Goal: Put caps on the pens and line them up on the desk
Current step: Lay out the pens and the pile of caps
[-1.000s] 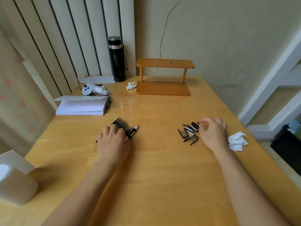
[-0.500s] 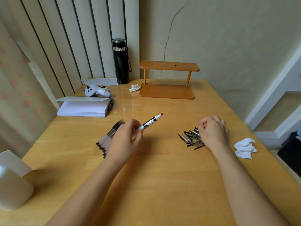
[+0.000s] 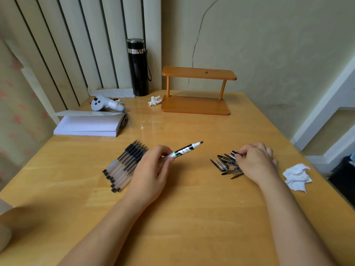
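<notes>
My left hand holds an uncapped black-and-white marker just above the wooden desk, its tip pointing up and to the right. Left of that hand, several clear uncapped pens lie side by side in a slanted row. On the right, my right hand rests on a loose pile of black pen caps. Its fingertips pinch a larger black cap at the pile's top.
A stack of white paper, a white controller, a black flask and a small wooden shelf stand at the back. Crumpled tissues lie at the back and the right edge. A white object sits at the left corner.
My left hand lifted the marker out of the pen row and now holds it above the desk. My right hand settled on the caps and pinched the larger black one.
</notes>
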